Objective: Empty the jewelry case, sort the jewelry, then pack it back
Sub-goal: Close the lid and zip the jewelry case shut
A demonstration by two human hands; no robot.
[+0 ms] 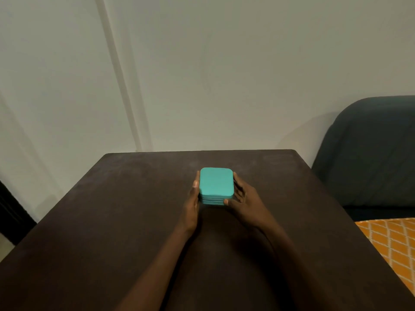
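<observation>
So the wall [224,75] takes up most of the view, plain and pale, with a lighter vertical strip [121,75] running down it on the left, could be a door frame or trim, can't really tell. Below that is the table [101,221], dark brown, matte, a bit scuffed looking near the far edge, and it's pushed right up against that wall. On the right there's a dark sofa [370,153] just beside the table's far right corner, and lower down an orange cloth [395,248] with a white diamond pattern along the table's right edge. There's something dark [11,212] at the far left edge too, too shadowy to make out. Both bare forearms come in from the bottom and meet at the case [216,184], a small teal box with rounded corners, sitting shut on the table a little past the middle toward the wall. Nothing else on the tabletop near it, so nothing's crowding the hands. Left hand [192,204] is flat against the case's left side, fingers together and thumb up by the lid edge. Right hand [243,199] wraps the right side, fingers spread along it and the thumb pressed on the front corner at the seam. So it's held between both hands, lid down.
</observation>
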